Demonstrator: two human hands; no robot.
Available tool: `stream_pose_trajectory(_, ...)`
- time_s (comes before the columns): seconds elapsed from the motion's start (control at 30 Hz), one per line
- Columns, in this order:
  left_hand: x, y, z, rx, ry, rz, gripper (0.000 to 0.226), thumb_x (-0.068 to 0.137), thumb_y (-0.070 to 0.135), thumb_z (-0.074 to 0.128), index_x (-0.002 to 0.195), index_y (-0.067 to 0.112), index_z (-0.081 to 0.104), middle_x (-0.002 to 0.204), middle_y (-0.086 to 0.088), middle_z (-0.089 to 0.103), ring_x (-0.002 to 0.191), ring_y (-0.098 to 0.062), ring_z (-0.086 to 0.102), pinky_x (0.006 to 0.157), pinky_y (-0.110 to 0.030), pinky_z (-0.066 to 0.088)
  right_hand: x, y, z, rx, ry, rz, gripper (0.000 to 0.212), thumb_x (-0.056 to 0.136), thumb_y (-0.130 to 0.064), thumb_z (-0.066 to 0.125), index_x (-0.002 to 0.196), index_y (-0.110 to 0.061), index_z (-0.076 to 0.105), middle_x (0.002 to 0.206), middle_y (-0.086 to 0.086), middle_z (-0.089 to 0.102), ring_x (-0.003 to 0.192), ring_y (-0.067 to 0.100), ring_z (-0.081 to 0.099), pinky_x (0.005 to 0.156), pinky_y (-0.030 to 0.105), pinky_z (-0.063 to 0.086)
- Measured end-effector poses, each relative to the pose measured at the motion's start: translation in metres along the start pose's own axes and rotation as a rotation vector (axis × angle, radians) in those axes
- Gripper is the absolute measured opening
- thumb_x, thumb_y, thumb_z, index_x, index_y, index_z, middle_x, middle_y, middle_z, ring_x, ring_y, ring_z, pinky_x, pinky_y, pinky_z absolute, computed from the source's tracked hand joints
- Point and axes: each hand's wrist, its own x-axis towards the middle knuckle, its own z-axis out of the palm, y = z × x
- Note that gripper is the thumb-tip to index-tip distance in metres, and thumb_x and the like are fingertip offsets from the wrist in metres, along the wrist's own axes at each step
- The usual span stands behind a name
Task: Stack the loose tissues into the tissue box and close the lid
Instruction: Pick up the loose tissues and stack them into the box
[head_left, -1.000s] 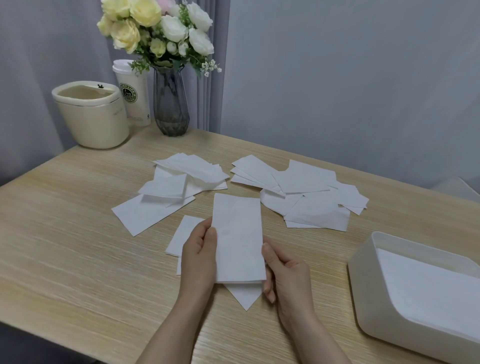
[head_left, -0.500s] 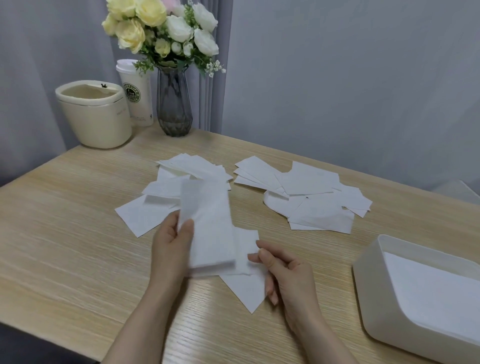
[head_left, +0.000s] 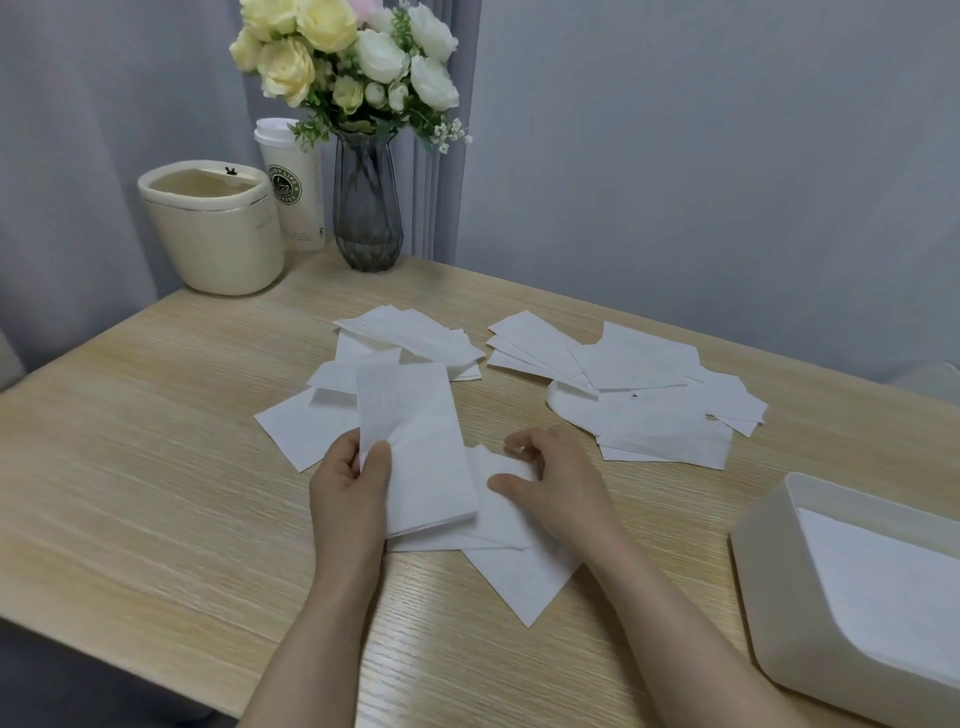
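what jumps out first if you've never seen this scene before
The two hands at the table's near edge: the left hand grips a small stack of tissues while the right hand reaches onto a loose tissue beside it. Behind them, white tissues lie scattered in two heaps, and a vase of yellow and white roses stands at the back left.

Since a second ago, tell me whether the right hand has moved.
Yes. The right hand let go of the held tissues and shifted right, toward the tissue box, onto a loose tissue.
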Motion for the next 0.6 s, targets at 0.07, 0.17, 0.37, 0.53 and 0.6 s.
stream_pose_trajectory(0.07, 0.0, 0.0, 0.001, 0.008, -0.004, 0.006, 0.02, 0.096, 0.006, 0.054, 0.089, 0.02, 0.066, 0.082, 0.006, 0.068, 0.069, -0.001, 0.06, 0.064, -0.021, 0.047, 0.002, -0.002, -0.001, -0.007, -0.021, 0.022, 0.032, 0.071, -0.039, 0.077, 0.097, -0.029, 0.061, 0.097, -0.01, 0.055, 0.093, 0.008, 0.05, 0.073, 0.027, 0.041)
stream_pose_trajectory(0.17, 0.001, -0.001, 0.001, 0.009, -0.009, 0.004, 0.018, 0.096, 0.006, 0.055, 0.091, 0.019, 0.067, 0.084, 0.003, 0.069, 0.075, -0.009, 0.06, 0.068, -0.026, 0.047, -0.001, -0.003, -0.004, 0.026, -0.034, 0.056, 0.024, 0.07, -0.038, 0.075, 0.081, -0.027, 0.057, 0.082, -0.011, 0.058, 0.077, 0.011, 0.054, 0.06, 0.027, 0.035)
stream_pose_trajectory(0.37, -0.001, 0.001, 0.001, 0.021, -0.018, 0.008, 0.021, 0.096, 0.007, 0.054, 0.09, 0.023, 0.067, 0.083, 0.01, 0.069, 0.071, 0.0, 0.061, 0.062, -0.016, 0.046, -0.024, 0.008, -0.014, -0.023, 0.055, 0.083, 0.017, 0.078, -0.03, 0.066, 0.072, -0.025, 0.051, 0.073, -0.009, 0.058, 0.074, 0.014, 0.054, 0.06, 0.032, 0.036)
stream_pose_trajectory(0.53, -0.004, 0.002, 0.004, 0.035, -0.04, -0.005, 0.022, 0.096, 0.006, 0.054, 0.092, 0.023, 0.067, 0.084, 0.009, 0.07, 0.076, -0.007, 0.061, 0.067, -0.023, 0.046, -0.05, 0.034, -0.035, -0.033, 0.082, 0.155, 0.009, 0.08, -0.025, 0.065, 0.085, -0.031, 0.06, 0.082, -0.014, 0.062, 0.08, 0.01, 0.056, 0.064, 0.03, 0.042)
stream_pose_trajectory(0.6, -0.008, 0.001, 0.008, 0.012, -0.071, -0.044, 0.023, 0.096, 0.005, 0.054, 0.095, 0.023, 0.069, 0.088, 0.007, 0.072, 0.079, -0.009, 0.064, 0.07, -0.026, 0.049, -0.062, 0.043, -0.042, -0.039, 0.068, 0.172, 0.028, 0.083, -0.024, 0.063, 0.105, -0.039, 0.064, 0.097, -0.02, 0.065, 0.093, 0.006, 0.058, 0.074, 0.031, 0.047)
